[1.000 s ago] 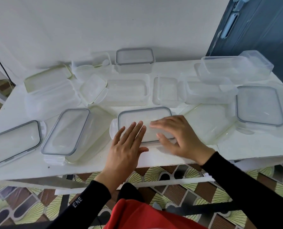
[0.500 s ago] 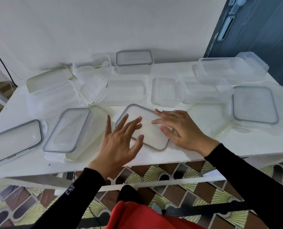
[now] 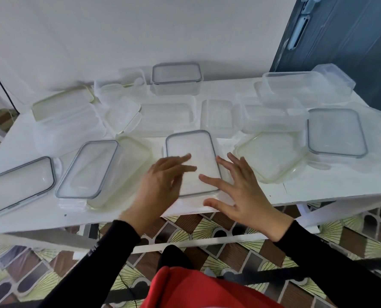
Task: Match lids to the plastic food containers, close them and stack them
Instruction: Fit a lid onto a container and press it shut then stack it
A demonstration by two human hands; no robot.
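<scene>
A clear rectangular lid with a grey rim [image 3: 190, 150] lies lengthwise on the white table [image 3: 318, 187], just in front of me. My left hand [image 3: 160, 185] hovers blurred over its near left part, fingers spread. My right hand [image 3: 236, 190] rests at its near right corner, fingers apart, fingertips touching the rim. Several clear containers and lids lie scattered around: a grey-rimmed lid [image 3: 89, 168] on a green-rimmed lid to the left, a green-rimmed square lid [image 3: 271, 156] to the right, and a closed grey-rimmed container [image 3: 176, 78] at the back.
Another grey-rimmed lid [image 3: 18, 185] lies at the far left edge and one [image 3: 336, 132] at the right. Open clear tubs [image 3: 167, 116] fill the middle row; stacked tubs [image 3: 296, 87] stand back right. A white wall is behind and a dark blue door [image 3: 345, 41] to the right.
The grey-rimmed lid has been turned from crosswise through diagonal to lengthwise. My left hand moved onto its near left side; my right hand slid to its near right corner.
</scene>
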